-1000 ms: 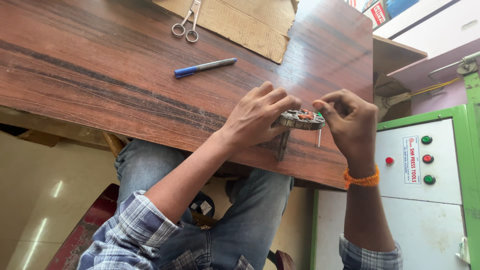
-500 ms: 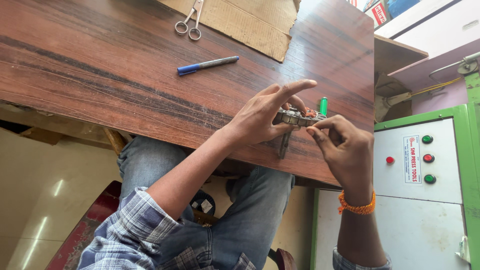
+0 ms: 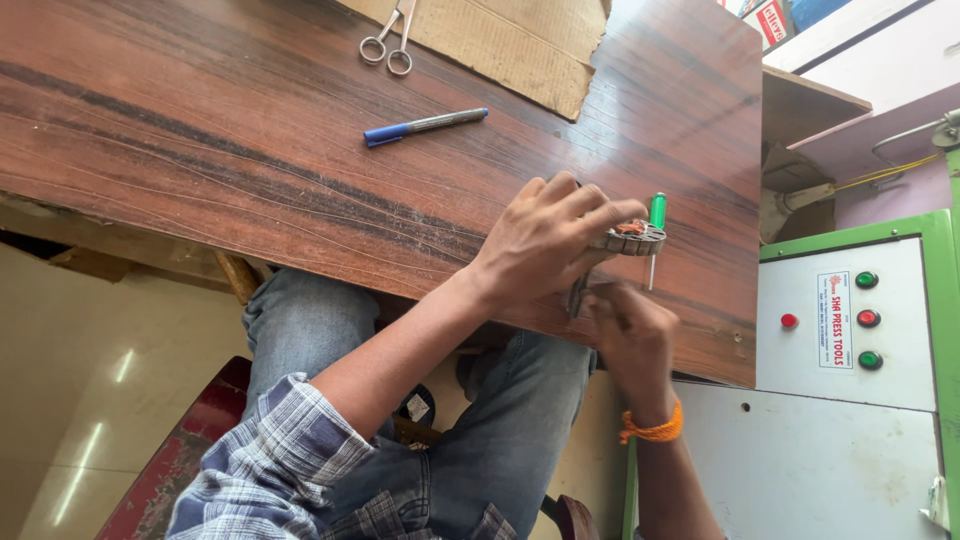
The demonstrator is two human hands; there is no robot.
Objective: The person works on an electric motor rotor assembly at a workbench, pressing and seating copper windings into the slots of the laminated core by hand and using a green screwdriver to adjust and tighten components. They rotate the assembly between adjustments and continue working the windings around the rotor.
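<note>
My left hand (image 3: 552, 238) grips a small round metal part (image 3: 637, 240) with copper-coloured windings, pressing it onto the wooden table (image 3: 250, 150) near the front edge. A green-handled screwdriver (image 3: 656, 212) lies on the table, touching the part's right side. My right hand (image 3: 628, 338), with an orange thread at the wrist, is curled at the table's front edge just below the part. Its fingers are beside a grey metal piece (image 3: 578, 296) hanging under the part. What the right fingers hold is hidden.
A blue marker pen (image 3: 425, 125) lies mid-table. Scissors (image 3: 388, 42) rest on a cardboard sheet (image 3: 520, 45) at the far side. A white and green machine cabinet (image 3: 850, 330) with red and green buttons stands to the right of the table.
My right hand has dropped from beside the round part to the table's front edge, leaving the green screwdriver lying next to the part. My left hand has closed more tightly over the part.
</note>
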